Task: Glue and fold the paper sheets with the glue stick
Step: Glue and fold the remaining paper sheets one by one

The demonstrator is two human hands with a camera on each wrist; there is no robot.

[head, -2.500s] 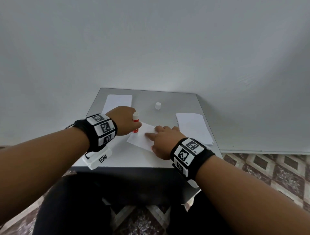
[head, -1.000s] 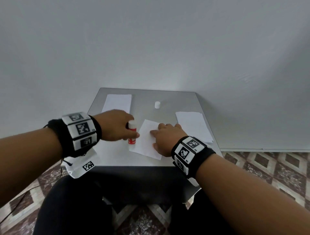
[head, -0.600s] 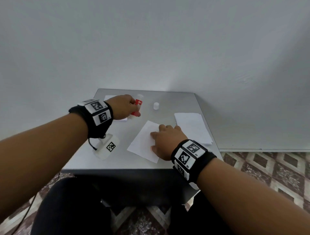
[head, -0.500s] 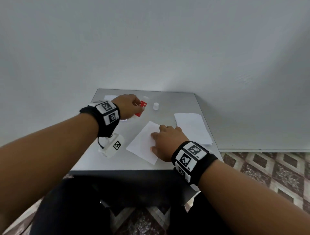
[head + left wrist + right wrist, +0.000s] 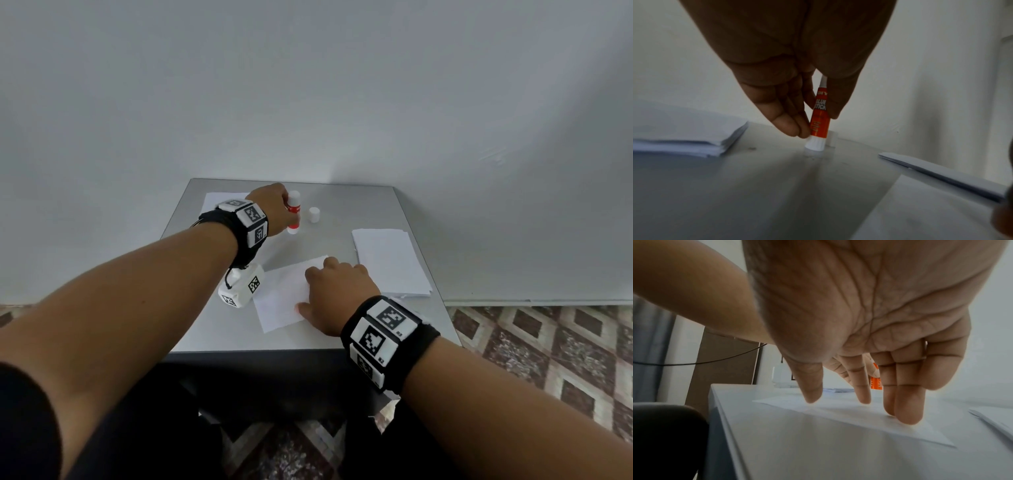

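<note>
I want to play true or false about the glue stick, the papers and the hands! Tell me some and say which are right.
1. The left hand holds the orange and white glue stick standing upright on the grey table. True.
2. The small white cap is on the glue stick. False: it stands on the table beside the stick.
3. The right hand presses its fingers on the single white paper sheet. True.
4. The glue stick is touching that sheet. False: it stands on bare table, farther back.
5. The stack of white papers lies to the right of the single sheet. True.
</note>
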